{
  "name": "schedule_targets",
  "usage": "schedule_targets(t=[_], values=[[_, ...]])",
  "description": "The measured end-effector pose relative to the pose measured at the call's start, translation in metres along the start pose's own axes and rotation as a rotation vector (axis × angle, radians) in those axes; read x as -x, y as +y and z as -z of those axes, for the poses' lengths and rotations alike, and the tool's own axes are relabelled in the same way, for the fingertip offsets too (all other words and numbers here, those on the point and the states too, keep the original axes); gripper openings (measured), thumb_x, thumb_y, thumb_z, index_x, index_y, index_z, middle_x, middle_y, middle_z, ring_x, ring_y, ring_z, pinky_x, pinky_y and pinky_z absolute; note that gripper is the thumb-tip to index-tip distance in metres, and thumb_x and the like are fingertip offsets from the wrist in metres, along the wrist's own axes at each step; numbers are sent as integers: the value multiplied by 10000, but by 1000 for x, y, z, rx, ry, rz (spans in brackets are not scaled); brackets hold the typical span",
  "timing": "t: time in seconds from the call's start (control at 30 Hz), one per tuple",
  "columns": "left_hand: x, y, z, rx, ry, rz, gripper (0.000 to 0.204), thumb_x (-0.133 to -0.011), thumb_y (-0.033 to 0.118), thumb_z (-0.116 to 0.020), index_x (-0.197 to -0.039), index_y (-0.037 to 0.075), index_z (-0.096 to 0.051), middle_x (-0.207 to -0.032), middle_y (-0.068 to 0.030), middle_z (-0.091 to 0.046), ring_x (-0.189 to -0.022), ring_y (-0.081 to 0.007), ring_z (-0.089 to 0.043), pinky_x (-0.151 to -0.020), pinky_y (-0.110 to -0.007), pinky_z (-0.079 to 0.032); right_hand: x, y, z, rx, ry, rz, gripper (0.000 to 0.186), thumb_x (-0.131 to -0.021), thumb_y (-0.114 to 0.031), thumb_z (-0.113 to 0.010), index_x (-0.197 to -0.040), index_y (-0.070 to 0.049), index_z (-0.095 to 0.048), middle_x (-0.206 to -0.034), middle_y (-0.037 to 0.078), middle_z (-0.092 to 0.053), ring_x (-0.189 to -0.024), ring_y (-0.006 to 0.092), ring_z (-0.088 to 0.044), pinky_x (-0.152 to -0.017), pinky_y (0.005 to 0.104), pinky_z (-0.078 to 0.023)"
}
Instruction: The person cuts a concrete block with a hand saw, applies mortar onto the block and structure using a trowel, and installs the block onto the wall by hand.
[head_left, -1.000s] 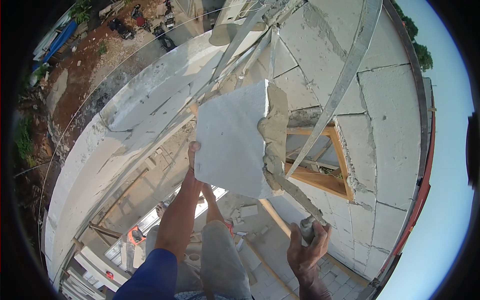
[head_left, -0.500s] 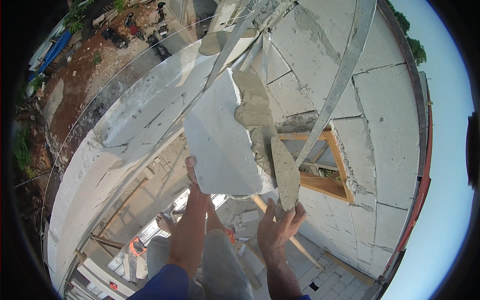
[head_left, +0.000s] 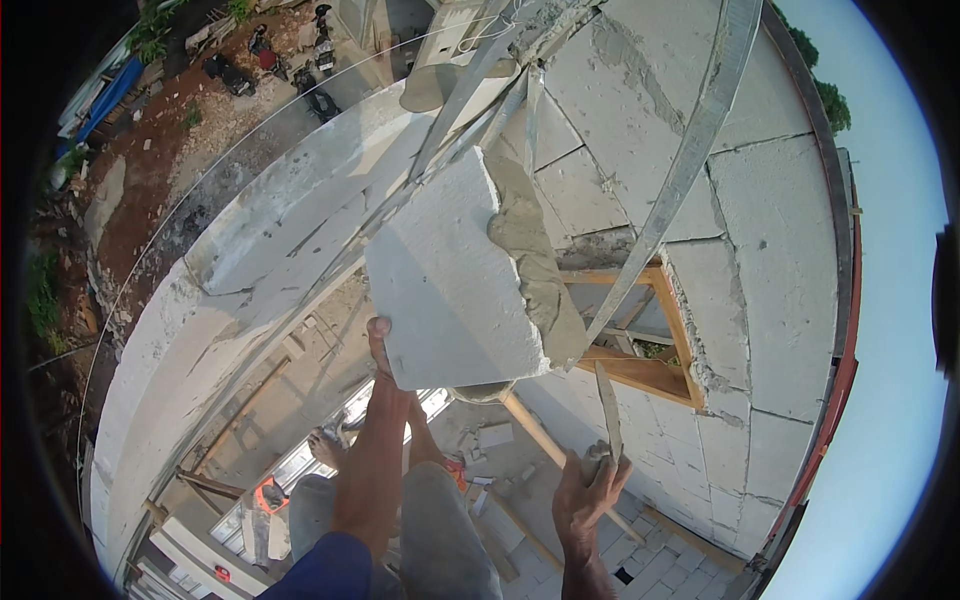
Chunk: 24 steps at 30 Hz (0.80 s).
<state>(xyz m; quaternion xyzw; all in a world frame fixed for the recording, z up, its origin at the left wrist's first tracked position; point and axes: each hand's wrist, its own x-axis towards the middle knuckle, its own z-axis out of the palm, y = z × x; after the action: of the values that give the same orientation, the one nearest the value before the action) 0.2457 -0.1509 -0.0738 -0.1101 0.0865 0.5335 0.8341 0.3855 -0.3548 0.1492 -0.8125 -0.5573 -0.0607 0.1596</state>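
Observation:
A large white lightweight block [head_left: 440,280] is held up in front of me, tilted. Grey wet mortar [head_left: 530,245] coats its right-hand edge. My left hand [head_left: 381,352] grips the block at its lower left corner; the thumb lies along the edge, and the other fingers are hidden behind the block. To the lower right, my right hand [head_left: 588,490] is closed round the handle of a trowel [head_left: 608,405]. The trowel's blade points up, seen nearly edge-on, apart from the block.
A flat metal strut [head_left: 690,170] slants across the block wall [head_left: 770,200] on the right, beside a wooden window frame [head_left: 640,375]. At left runs a pale wall [head_left: 250,230], with motorcycles [head_left: 318,95] far below beyond it. A wooden pole [head_left: 535,430] slants beneath the block.
My right hand has moved down and right, taking the trowel away from the mortared edge. The blade has turned from broadside to nearly edge-on. The block has tilted slightly.

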Motion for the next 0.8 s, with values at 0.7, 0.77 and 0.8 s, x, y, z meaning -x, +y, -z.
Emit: schedule_targets(t=[0.7,0.77,0.8], values=[[34,20,-10,39,35,477,843,-625,310,-670,-1367,5,-408,-1208,-192,-567,-988,-323,-627,-786,-414,-568,-188,32,68,-183,-816,260,344,-606,-41,-728,-937,28,-661,-753,109,-618,-615,226,-628,-561,330,-495],[37,23,-7,-28,42,475,858,-621,305,-669,-1379,7,-397,-1219,-196,-559,-1036,-322,-606,-835,-418,-552,-199,34,63,-209,-851,260,346,-605,-42,-726,-937,31,-663,-763,112,-622,-620,227,-629,-569,328,-499],[39,24,-5,-25,42,475,858,-621,305,-669,-1379,7,-397,-1219,-196,-559,-1036,-322,-606,-835,-418,-552,-204,35,60,-225,-866,248,347,-604,-42,-724,-938,34,-664,-773,116,-626,-626,228,-631,-577,326,-504]])
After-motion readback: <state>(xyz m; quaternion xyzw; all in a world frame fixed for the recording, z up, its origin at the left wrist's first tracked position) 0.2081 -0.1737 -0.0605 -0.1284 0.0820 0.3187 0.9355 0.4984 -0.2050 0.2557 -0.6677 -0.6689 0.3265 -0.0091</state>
